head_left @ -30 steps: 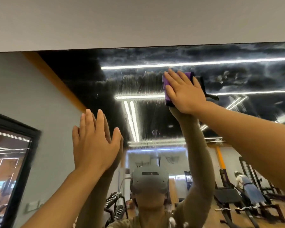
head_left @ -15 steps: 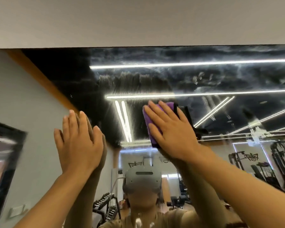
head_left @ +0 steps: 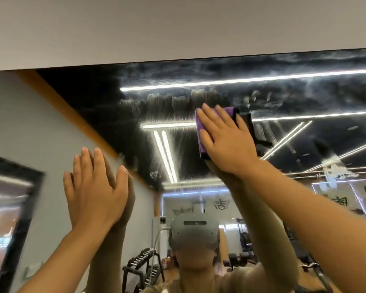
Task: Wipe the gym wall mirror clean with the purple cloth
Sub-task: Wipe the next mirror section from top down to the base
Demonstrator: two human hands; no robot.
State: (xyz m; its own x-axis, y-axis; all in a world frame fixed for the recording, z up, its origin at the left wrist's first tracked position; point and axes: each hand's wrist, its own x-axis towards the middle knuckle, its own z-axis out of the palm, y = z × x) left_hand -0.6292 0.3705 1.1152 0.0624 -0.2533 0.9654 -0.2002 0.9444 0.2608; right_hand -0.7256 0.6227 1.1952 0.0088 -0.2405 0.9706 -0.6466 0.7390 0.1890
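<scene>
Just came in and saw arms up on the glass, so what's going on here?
A person is cleaning the gym wall mirror. Their right hand presses a purple cloth flat against the glass high up, near the top edge. The left hand is held flat at the mirror lower down, holding nothing. Hazy smears show above and to the right of the cloth, so the job isn't finished.

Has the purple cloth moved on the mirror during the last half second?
Yes. The purple cloth went up the mirror, from below the lower reflected light strip onto it.
</scene>
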